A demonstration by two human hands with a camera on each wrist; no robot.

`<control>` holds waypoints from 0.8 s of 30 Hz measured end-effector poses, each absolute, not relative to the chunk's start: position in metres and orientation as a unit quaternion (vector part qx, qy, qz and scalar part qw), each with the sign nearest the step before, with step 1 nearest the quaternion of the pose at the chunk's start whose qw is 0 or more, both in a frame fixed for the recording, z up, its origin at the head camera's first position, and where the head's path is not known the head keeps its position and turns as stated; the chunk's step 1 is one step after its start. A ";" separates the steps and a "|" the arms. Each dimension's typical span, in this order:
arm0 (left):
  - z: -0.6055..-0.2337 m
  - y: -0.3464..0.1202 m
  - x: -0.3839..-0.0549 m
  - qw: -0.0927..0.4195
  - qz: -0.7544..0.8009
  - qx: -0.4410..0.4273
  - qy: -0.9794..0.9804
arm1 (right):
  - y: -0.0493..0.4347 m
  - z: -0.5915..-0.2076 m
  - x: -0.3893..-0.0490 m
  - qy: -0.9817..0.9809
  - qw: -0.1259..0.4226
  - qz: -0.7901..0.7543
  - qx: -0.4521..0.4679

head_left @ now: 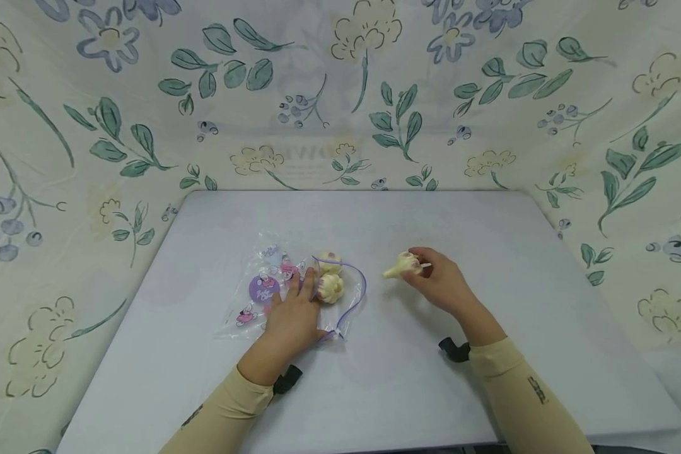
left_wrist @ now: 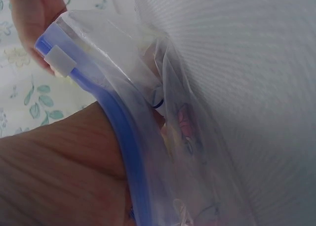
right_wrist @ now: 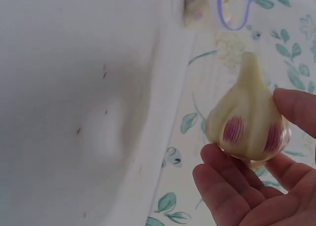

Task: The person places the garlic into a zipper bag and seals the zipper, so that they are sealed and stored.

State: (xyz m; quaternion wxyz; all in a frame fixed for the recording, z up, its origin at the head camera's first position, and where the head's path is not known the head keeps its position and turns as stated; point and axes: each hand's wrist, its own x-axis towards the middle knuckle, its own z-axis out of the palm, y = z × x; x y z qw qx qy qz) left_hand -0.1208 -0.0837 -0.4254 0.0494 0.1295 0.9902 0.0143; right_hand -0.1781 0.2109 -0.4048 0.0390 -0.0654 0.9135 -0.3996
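A clear zip bag (head_left: 244, 296) with pink and purple printed figures lies on the white table. Two garlic bulbs (head_left: 331, 288) sit in its mouth, inside the loop of the purple zip strip (head_left: 366, 289). My left hand (head_left: 295, 318) rests on the bag with fingers extended, fingertips right beside the bulbs. In the left wrist view, the zip strip (left_wrist: 129, 137) and its white slider (left_wrist: 60, 61) stand close to the hand. To the right of the bag, my right hand (head_left: 439, 277) pinches a third garlic bulb (right_wrist: 249, 112), pale with purple streaks, its stem pointing toward the bag.
The white-covered table (head_left: 374, 391) extends around both hands, with its far edge beyond the bag. A flower-printed cloth (head_left: 318, 75) hangs behind and along the sides. Black wrist mounts (head_left: 454, 350) sit at both sleeves.
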 end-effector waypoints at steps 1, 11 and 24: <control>-0.425 -0.084 -0.121 0.050 0.014 0.129 0.990 | 0.209 -0.404 -0.177 0.913 0.037 -0.400 -0.068; -0.425 -0.084 -0.122 0.049 0.012 0.131 0.990 | 0.194 -0.397 -0.167 0.906 0.030 -0.408 -0.106; -0.425 -0.084 -0.121 0.051 0.012 0.131 0.990 | 0.172 -0.396 -0.161 0.902 0.036 -0.412 -0.121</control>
